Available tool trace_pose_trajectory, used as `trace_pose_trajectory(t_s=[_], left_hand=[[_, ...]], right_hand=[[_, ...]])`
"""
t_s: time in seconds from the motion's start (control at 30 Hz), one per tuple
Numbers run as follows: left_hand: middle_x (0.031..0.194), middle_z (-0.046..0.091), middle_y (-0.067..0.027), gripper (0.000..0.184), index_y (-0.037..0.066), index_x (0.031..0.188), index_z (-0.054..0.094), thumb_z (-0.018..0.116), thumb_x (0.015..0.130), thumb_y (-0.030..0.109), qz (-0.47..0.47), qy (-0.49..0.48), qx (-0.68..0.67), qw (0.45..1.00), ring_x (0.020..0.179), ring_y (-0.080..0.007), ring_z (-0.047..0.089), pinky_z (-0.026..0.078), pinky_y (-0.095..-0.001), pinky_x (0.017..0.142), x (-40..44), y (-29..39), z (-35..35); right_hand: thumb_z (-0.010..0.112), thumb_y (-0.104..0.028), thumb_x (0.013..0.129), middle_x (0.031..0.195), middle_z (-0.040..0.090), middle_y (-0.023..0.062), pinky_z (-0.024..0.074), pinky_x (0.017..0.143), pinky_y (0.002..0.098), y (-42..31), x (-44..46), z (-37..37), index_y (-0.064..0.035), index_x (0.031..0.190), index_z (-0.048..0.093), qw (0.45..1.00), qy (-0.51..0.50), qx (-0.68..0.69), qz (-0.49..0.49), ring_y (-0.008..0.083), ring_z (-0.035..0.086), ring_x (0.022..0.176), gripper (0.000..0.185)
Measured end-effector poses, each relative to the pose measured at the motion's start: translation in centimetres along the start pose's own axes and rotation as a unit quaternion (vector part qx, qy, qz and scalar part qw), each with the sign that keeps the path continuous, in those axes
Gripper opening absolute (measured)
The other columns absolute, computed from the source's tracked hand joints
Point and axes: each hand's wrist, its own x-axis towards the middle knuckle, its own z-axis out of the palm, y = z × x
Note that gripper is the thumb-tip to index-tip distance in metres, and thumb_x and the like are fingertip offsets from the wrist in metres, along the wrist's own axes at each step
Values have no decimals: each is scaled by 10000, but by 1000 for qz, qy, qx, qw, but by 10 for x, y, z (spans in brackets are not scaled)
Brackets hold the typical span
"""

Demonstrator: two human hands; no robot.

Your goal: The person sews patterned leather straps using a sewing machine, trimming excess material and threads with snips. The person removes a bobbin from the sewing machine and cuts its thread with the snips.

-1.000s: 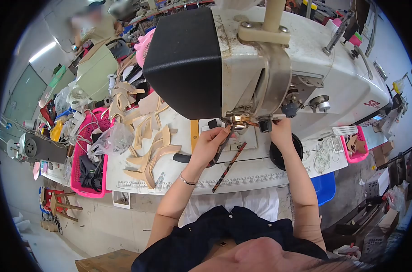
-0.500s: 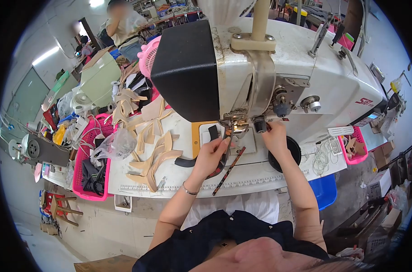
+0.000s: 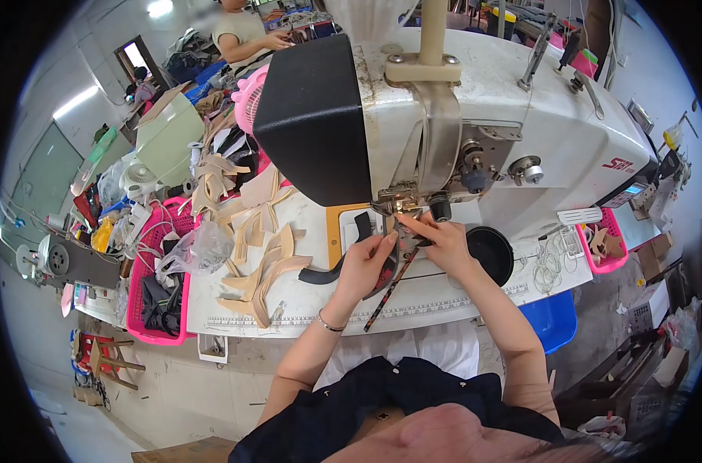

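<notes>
My left hand (image 3: 366,266) pinches a dark curved strip (image 3: 381,288) between thumb and fingers, just in front of the sewing machine's presser foot (image 3: 404,207). From the other side my right hand (image 3: 445,245) reaches in, its index finger stretched to the strip's upper end by the foot and the other fingers curled. What lies under those curled fingers is hidden. A patterned dark-and-red stick (image 3: 389,296) slants across the table below the hands. The white sewing machine (image 3: 555,104) stands over the work, with a black cover (image 3: 312,119) at its left end.
Beige cut pieces (image 3: 262,278) and another dark curved piece (image 3: 320,276) lie left on the white table (image 3: 304,315). A black round bowl (image 3: 491,255) sits right of my hand. Pink baskets (image 3: 159,328) flank the table; a blue bin (image 3: 551,322) is below. Another person (image 3: 239,38) stands behind.
My right hand has moved left and down from beside the machine's black knob to the strip near the foot. My left hand keeps its hold. The person behind has shifted right.
</notes>
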Motion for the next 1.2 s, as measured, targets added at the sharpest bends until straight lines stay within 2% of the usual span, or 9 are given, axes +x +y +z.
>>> trace_pose_trajectory(t_s=[0.33,0.5,0.63,0.7,0.8,0.9,1.0,1.03,1.2], left_hand=[[584,419,81,307,-7,868,668,556,937,271,6,-7,-10,1000,564,-20,321,267,-212,484,8,4,-9],[655,517,50,332,-15,918,677,542,943,287,-12,-1,-49,999,623,-32,414,330,-196,550,3,-10,-17],[852,663,-55,507,-39,973,671,432,973,408,-52,56,-126,989,744,-86,583,442,-213,717,-3,-15,-28],[863,663,-60,524,-27,987,670,414,974,429,-52,60,-158,984,759,-89,590,439,-220,735,-2,-30,-34],[809,648,-27,501,-15,1003,664,408,979,415,-77,75,-164,981,714,-73,569,405,-198,648,-11,-37,-29],[761,627,-8,452,-12,991,664,446,972,383,-92,76,-141,983,678,-67,547,390,-192,615,-19,-55,-36],[726,607,-2,403,-7,975,667,486,960,352,-90,59,-141,984,655,-62,534,384,-194,603,-30,-65,-42],[716,601,-1,387,-5,969,669,499,956,343,-87,55,-143,984,650,-61,532,383,-195,600,-34,-63,-44],[694,590,17,333,22,966,680,500,959,303,-88,55,-165,981,646,-51,532,382,-193,594,-45,-80,-59]], right_hand=[[552,158,554,845,610,64,533,607,290,0,-17,-19,-101,1165,608,994,67,86,28,184,665,802,666],[597,105,738,745,573,66,436,581,209,8,-42,-74,-60,1044,662,961,155,71,218,125,568,612,354],[644,-67,793,787,636,84,476,614,293,23,-67,-105,-58,948,695,940,-10,-42,337,206,628,684,163],[661,-193,795,837,656,97,494,645,353,37,-85,-96,-57,889,700,940,-81,-110,312,265,639,725,169],[671,-294,789,853,657,82,500,664,372,42,-95,-82,-65,845,696,928,-151,-175,291,275,640,747,236],[675,-358,783,816,648,83,499,671,387,33,-77,-71,-62,849,696,937,-62,-102,329,286,639,767,305],[688,-417,762,813,630,99,501,657,388,9,-53,-67,-52,854,690,910,-238,-154,303,296,638,747,376],[699,-437,739,836,613,117,503,629,395,15,-66,-55,-40,859,668,916,-256,-198,238,305,635,713,416],[681,-184,707,850,590,133,498,575,428,8,-73,-30,-31,761,582,918,-229,-262,192,332,623,664,191]])
